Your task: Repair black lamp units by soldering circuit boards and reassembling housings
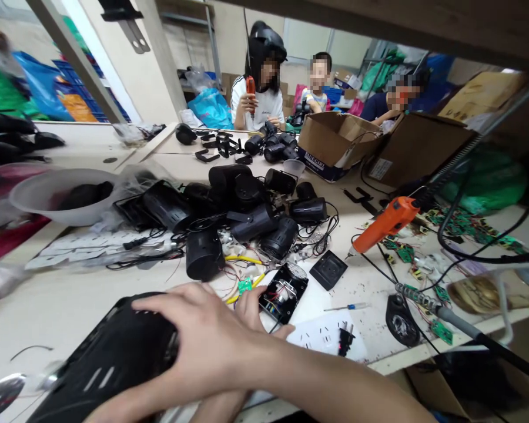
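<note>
At left, right fingers (165,305) around black housing (110,352), long axis up-rightward, left fingers (249,304) around case (297,286).

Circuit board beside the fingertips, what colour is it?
The circuit board is green; the head view shows it best.

2 hands on the wearer, the right hand (203,335) and the left hand (249,308), plus 3 people (264,94) across the way. 1 big black case (110,352), 1 opened black box (286,292), 1 square cover (328,270), 1 plug (346,339), 1 small screwdriver (350,306). Orange power drivers (385,223): 2 clear, maybe a 3rd, too blurry tbh. Black cylinders (203,254): 8 at least, pile's too tangled for exact. Green circuit boards (244,286): 5 or more.
</note>
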